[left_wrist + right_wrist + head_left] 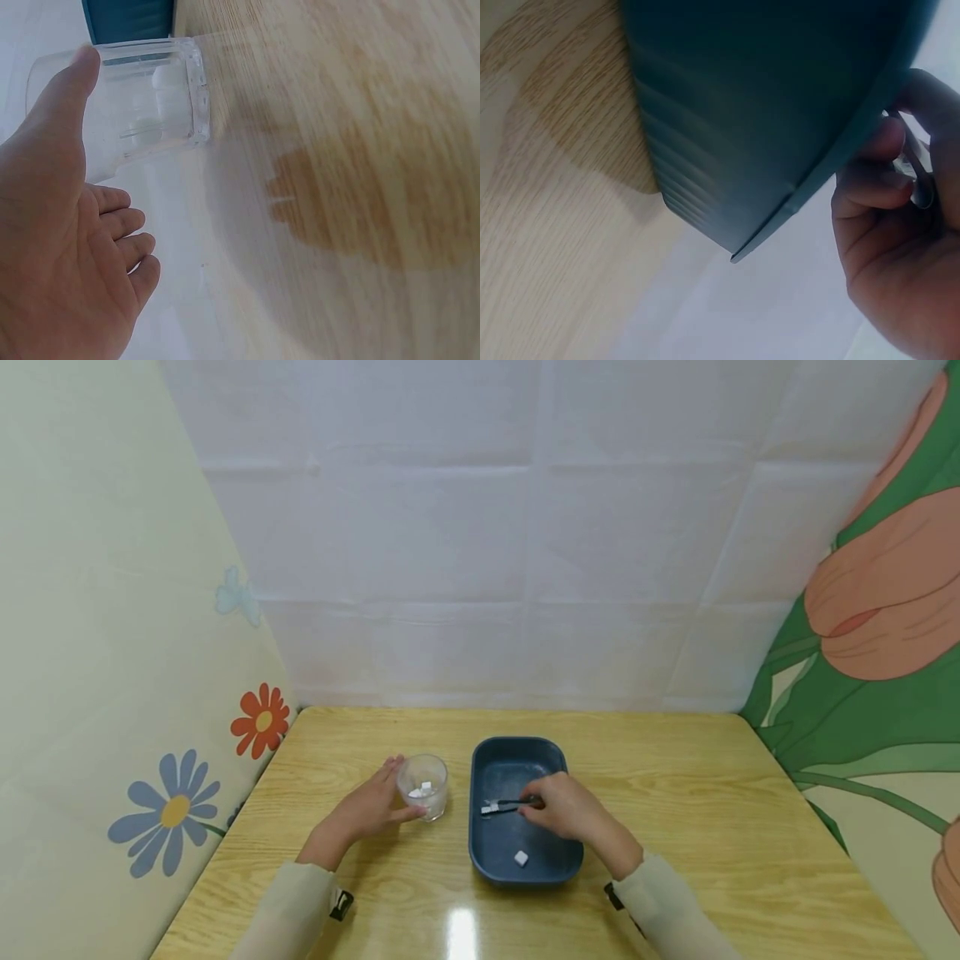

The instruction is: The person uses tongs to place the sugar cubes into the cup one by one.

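Note:
My left hand (372, 806) holds a clear drinking glass (423, 787) upright on the table, thumb on its near side and fingers on its far side. Several small white cubes (171, 96), like sugar cubes, lie in the bottom of the glass. Over the dark blue tray (491, 860), my right hand (566, 810) pinches a pair of metal tongs (517, 802) whose tips point left. One white cube (489, 809) shows at those tips. Another white cube (521, 858) lies on the tray floor near its front. In the right wrist view the tray wall (712, 150) hides the tong tips.
Both hands work over a light wooden table (675, 793), with the tray right of the glass. A white cloth (480, 568) hangs behind the table. Printed flower panels (885, 610) stand along the left and right sides.

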The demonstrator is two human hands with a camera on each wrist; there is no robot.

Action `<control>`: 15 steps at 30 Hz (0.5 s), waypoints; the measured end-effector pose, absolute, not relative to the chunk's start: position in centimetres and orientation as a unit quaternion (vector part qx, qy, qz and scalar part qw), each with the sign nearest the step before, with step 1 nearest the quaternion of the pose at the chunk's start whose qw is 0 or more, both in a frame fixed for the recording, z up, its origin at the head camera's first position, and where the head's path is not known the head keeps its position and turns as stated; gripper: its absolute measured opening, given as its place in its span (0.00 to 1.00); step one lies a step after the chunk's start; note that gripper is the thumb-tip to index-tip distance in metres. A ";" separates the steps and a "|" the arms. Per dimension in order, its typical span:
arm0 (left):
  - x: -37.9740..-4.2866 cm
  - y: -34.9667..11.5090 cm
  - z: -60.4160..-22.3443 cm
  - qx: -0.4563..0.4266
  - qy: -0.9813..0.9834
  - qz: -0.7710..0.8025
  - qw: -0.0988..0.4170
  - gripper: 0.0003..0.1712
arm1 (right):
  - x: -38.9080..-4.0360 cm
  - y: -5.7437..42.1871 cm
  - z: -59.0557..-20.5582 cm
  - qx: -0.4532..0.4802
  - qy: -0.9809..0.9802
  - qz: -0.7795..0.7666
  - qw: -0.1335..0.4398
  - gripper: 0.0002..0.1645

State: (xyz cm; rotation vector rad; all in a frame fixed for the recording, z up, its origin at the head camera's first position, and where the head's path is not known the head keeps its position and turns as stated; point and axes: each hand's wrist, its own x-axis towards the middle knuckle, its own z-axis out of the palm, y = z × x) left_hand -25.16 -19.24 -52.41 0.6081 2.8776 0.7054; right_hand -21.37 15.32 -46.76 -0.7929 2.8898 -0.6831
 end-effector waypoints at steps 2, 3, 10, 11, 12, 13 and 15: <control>-25.2 -19.2 -52.4 0.202 0.950 0.233 0.057 0.63 | -21.4 15.3 -46.8 -0.260 0.939 -0.220 0.036 0.09; -25.2 -19.2 -52.4 0.202 0.949 0.233 0.056 0.62 | -21.3 15.3 -46.8 -0.262 0.939 -0.218 0.036 0.09; -25.3 -19.2 -52.6 0.204 0.949 0.234 0.054 0.61 | -21.3 15.2 -46.8 -0.267 0.940 -0.210 0.040 0.09; -25.3 -19.2 -52.6 0.205 0.949 0.233 0.053 0.62 | -21.3 15.2 -46.7 -0.267 0.940 -0.210 0.039 0.09; -25.3 -19.2 -52.7 0.206 0.949 0.232 0.052 0.62 | -21.3 15.2 -46.7 -0.268 0.940 -0.210 0.039 0.09; -25.4 -19.2 -52.7 0.207 0.949 0.232 0.052 0.62 | -21.3 15.2 -46.7 -0.268 0.940 -0.209 0.040 0.09; -25.4 -19.2 -52.8 0.209 0.949 0.230 0.052 0.62 | -21.3 15.2 -46.7 -0.268 0.940 -0.209 0.040 0.09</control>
